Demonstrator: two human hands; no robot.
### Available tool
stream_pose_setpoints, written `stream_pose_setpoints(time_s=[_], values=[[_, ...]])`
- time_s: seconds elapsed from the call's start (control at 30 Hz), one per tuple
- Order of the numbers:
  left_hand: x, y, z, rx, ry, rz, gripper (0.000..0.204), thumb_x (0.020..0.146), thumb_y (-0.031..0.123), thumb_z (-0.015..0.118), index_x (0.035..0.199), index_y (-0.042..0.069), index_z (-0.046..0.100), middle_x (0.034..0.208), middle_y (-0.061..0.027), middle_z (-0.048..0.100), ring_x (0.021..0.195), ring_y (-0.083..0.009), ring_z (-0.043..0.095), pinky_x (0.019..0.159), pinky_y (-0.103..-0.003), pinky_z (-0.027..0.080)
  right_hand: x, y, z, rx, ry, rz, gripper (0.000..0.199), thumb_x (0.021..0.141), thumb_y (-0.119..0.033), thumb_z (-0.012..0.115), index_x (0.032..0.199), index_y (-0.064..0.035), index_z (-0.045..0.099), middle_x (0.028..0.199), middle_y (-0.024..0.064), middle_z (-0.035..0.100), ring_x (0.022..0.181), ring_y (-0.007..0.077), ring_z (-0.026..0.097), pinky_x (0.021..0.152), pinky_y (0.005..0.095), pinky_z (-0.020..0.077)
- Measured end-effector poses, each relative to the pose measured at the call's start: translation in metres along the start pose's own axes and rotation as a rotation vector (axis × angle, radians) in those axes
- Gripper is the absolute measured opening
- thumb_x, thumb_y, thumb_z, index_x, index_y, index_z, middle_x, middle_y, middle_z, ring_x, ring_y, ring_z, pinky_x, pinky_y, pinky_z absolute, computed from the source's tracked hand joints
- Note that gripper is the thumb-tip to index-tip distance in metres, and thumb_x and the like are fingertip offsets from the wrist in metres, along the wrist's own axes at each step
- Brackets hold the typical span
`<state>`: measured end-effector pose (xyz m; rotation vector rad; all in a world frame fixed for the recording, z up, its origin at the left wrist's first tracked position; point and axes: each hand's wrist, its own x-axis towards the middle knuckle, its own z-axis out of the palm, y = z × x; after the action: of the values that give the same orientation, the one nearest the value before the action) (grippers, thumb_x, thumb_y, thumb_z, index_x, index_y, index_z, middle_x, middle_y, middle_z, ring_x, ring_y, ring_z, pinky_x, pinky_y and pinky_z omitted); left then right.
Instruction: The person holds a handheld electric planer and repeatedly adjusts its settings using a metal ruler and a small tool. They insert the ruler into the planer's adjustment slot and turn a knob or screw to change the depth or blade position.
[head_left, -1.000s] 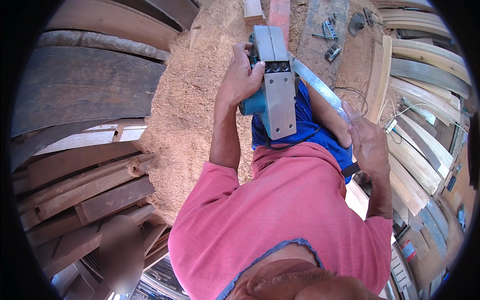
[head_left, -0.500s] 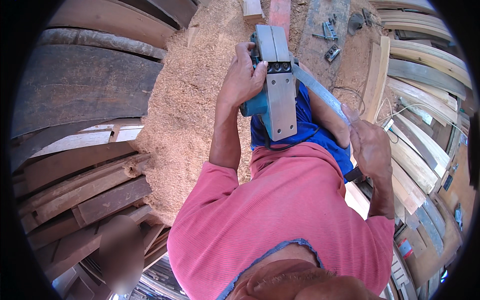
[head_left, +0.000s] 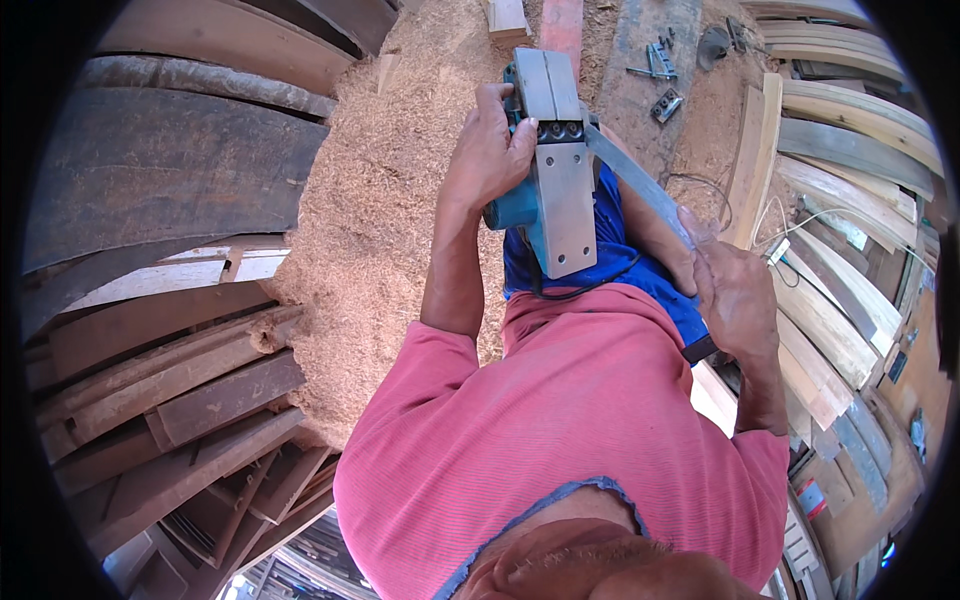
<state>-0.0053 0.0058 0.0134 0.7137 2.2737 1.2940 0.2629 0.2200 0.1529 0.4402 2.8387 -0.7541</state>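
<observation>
Obliquely, a flat metal bar [head_left: 640,180], gripped by the right hand [head_left: 738,285], is angled forward-left to an upturned planer [head_left: 565,205] clasped by the left hand [head_left: 487,155].

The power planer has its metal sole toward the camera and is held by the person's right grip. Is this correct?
Not quite: the head view shows the power planer held by the person's left grip. Its metal sole is indeed toward the camera.
</observation>
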Motion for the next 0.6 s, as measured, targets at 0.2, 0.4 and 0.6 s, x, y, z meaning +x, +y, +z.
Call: stream_pose_setpoints(time_s=[0.2, 0.4, 0.6], values=[[0.0002, 0.0000, 0.0008, 0.017, 0.012, 0.014, 0.057, 0.105, 0.023, 0.067, 0.146, -0.008, 0.044, 0.126, -0.0411, 0.067, 0.119, -0.0560, 0.068, 0.105, -0.058, 0.053, -0.0017, 0.0020, 0.0089, -0.013, 0.058, -0.017, 0.057, 0.102, -0.005, 0.062, 0.159, -0.0143, 0.063, 0.084, 0.0267, 0.069, 0.073, 0.0471, 0.069, 0.070, 0.0545, 0.0530], [0.0014, 0.0013, -0.0007, 0.044, 0.009, 0.029, 0.055, 0.106, 0.021, 0.065, 0.147, -0.008, 0.041, 0.124, -0.0380, 0.068, 0.116, -0.0504, 0.070, 0.104, -0.054, 0.055, -0.0045, 0.0056, 0.0049, 0.016, 0.003, 0.044, 0.055, 0.103, -0.006, 0.061, 0.157, -0.0146, 0.065, 0.088, 0.0260, 0.071, 0.078, 0.0479, 0.070, 0.073, 0.0559, 0.0535], [0.0011, 0.0000, -0.0005, 0.012, 0.011, 0.016, 0.058, 0.104, 0.021, 0.067, 0.146, -0.008, 0.042, 0.126, -0.0407, 0.066, 0.117, -0.0556, 0.069, 0.105, -0.058, 0.054, -0.0055, 0.0075, 0.0073, 0.047, 0.023, 0.093, 0.054, 0.104, -0.006, 0.061, 0.157, -0.0149, 0.065, 0.087, 0.0245, 0.071, 0.081, 0.0436, 0.074, 0.076, 0.0520, 0.0564]])
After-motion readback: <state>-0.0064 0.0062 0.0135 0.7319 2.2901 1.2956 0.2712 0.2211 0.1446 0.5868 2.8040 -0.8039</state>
